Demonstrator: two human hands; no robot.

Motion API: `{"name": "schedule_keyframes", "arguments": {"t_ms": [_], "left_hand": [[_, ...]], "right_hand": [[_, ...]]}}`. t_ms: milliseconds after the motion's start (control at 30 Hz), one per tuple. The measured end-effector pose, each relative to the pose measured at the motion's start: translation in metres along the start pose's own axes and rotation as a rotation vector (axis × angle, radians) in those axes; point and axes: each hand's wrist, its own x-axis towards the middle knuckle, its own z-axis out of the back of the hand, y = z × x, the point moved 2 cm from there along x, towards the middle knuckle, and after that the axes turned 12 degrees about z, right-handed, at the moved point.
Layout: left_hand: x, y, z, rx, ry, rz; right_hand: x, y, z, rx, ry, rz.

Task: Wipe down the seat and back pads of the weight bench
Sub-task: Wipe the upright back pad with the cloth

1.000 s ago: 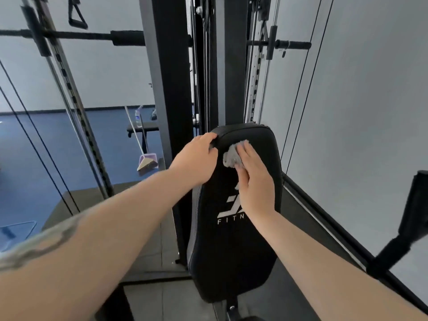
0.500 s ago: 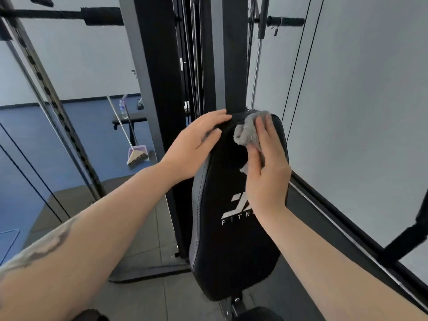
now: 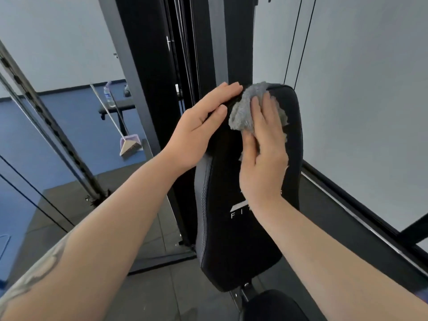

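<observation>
Right now I see my right hand [image 3: 262, 158] pressing a grey cloth [image 3: 245, 110] flat-fingered against the upright back pad [image 3: 234, 239]; my left hand [image 3: 199, 128] rests straight-fingered on its top edge. Grey mats [image 3: 148, 293], blue floor [image 3: 69, 126], a broom [image 3: 129, 147] behind.

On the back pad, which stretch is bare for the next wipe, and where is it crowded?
Bare: the lower back pad, below the white logo, and the strip right of the right hand. Crowded: the top edge, where the left hand rests beside the grey cloth.

Both hands [image 3: 199, 128] [image 3: 264, 156] forward, flat (fingers straight)
</observation>
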Motion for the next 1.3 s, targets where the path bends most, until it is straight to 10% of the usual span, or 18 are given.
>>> {"name": "schedule_keyframes", "arguments": {"t_ms": [233, 433, 667, 867, 1067, 1300], "left_hand": [[-0.015, 0.008, -0.012, 0.059, -0.117, -0.043], [-0.021, 0.023, -0.025, 0.017, -0.187, -0.077], [-0.024, 0.028, -0.025, 0.006, -0.146, -0.072], [-0.023, 0.028, -0.027, -0.002, -0.145, -0.067], [-0.025, 0.026, -0.028, 0.04, -0.189, -0.072], [-0.014, 0.019, -0.019, 0.139, -0.246, -0.163]], "right_hand": [[-0.083, 0.005, 0.009, 0.012, 0.225, 0.126], [0.0, -0.008, 0.002, -0.016, 0.004, 0.108], [-0.09, -0.006, 0.018, -0.062, 0.32, 0.217], [-0.006, -0.008, 0.014, -0.059, -0.011, 0.193], [-0.108, -0.009, 0.019, -0.039, 0.348, 0.284], [0.008, -0.009, 0.015, -0.121, 0.002, 0.259]]}}
